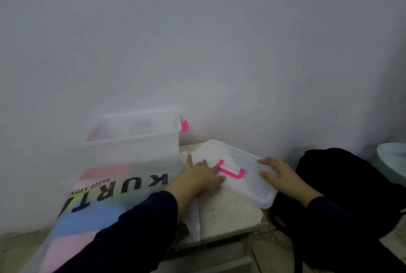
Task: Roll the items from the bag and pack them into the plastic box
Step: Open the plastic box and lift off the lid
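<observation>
A clear plastic box (131, 141) with a pink latch stands open against the wall at the back left. Its translucent lid (248, 176), with a pink handle, lies tilted on the low table to the right of the box. My left hand (204, 173) rests flat on the lid's left part, fingers spread. The lid's right edge is under the fingers of my right hand (279, 173). A translucent bag (92, 202) printed with black letters lies at the front left, with pink, blue and yellow fabric showing through it.
A pale low table (228, 213) carries the box and lid; its front edge is chipped. A black backpack (342, 191) stands on the floor at the right. A white wall closes the back. A pale round object (393, 158) sits at the far right edge.
</observation>
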